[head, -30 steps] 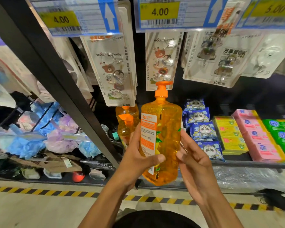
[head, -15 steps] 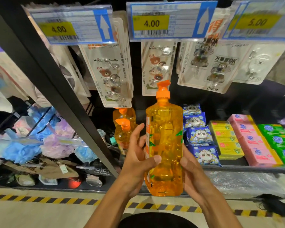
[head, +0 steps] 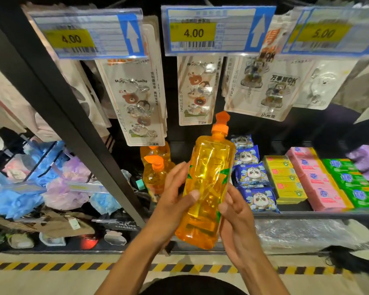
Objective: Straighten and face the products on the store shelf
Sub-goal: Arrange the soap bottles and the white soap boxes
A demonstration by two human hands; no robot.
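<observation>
An orange pump bottle (head: pixel 207 179) of clear yellow liquid is held upright in front of the shelf, its top leaning a little to the right. My left hand (head: pixel 175 201) grips its left side, thumb across the front. My right hand (head: pixel 234 211) grips the lower right side. The bottle's label faces away from me; only the clear back shows. Two more orange pump bottles (head: pixel 156 173) stand on the shelf just behind and left of my left hand.
Blue panda packs (head: pixel 254 177), yellow (head: pixel 285 179), pink (head: pixel 315 182) and green soap boxes (head: pixel 352 184) fill the shelf to the right. Hook cards (head: pixel 136 105) hang above under price tags (head: pixel 207 30). A black slanted post (head: pixel 58 99) separates bath puffs (head: pixel 58 188) at left.
The bottle has been turned in my hands, so its white and orange label has gone round out of sight. Its top now leans to the right.
</observation>
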